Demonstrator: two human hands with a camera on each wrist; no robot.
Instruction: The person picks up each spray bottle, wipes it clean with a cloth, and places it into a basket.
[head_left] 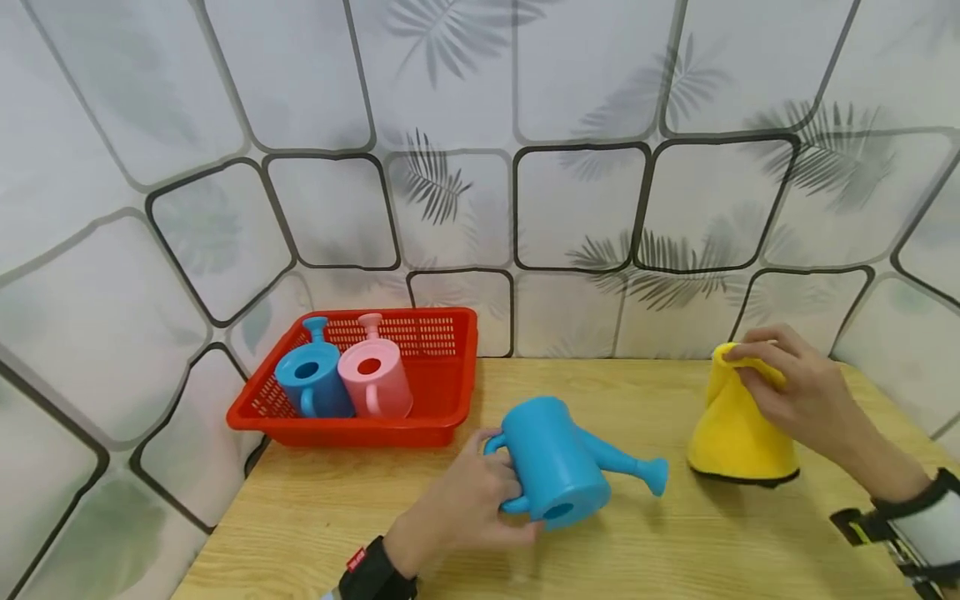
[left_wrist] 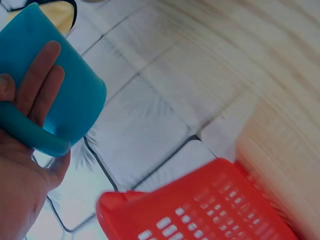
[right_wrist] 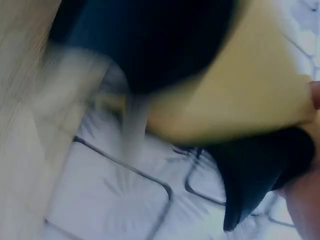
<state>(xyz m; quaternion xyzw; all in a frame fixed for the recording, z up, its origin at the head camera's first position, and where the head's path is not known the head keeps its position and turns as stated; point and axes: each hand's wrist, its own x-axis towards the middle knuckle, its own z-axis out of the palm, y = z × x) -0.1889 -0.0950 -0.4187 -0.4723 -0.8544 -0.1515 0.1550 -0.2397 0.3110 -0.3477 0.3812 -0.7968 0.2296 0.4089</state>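
A blue watering can (head_left: 551, 458), tipped over with its spout toward the right, is held by my left hand (head_left: 476, 496) at the handle. In the left wrist view, fingers (left_wrist: 47, 92) pass through the handle and lie along the can's blue side. At the right, my right hand (head_left: 806, 400) pinches a yellow cloth (head_left: 738, 437) with a dark edge by its top, so that it hangs down close over the table. The right wrist view is blurred and shows the cloth's yellow (right_wrist: 240, 85) and dark faces.
A red basket (head_left: 352, 432) stands at the back left of the wooden table (head_left: 600, 558). Inside it sit another blue watering can (head_left: 318, 387) and a pink one (head_left: 386, 387), side by side. Behind the table rises a patterned wall (head_left: 577, 208).
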